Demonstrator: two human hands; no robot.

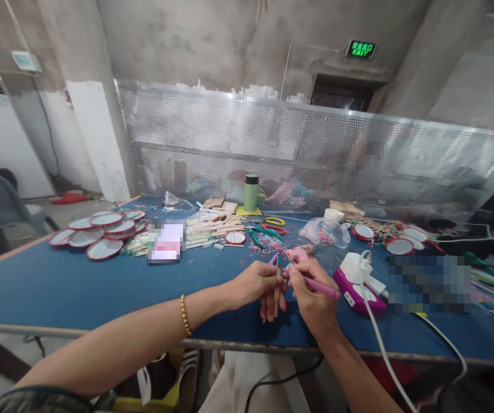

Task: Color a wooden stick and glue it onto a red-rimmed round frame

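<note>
Near the table's front edge, my left hand (258,285) is closed on a flat wooden stick (277,303), which stands roughly upright with a dark green part at its top. Close beside it, my right hand (316,295) grips a pink pen-like tool (323,288), its tip end pointing left toward the top of the stick. The exact tip and any contact are too small to make out. Just beyond the fingers lie a pink object (299,253) and a tangle of coloured strands (268,243).
Round red-rimmed discs (105,248) are piled at left, near a phone (167,241) and many wooden sticks (212,228). A green bottle (251,193), red-handled pliers (273,229) and a plastic bag (325,231) stand farther back. Right sits a purple power strip (361,295) with a white cable (373,327).
</note>
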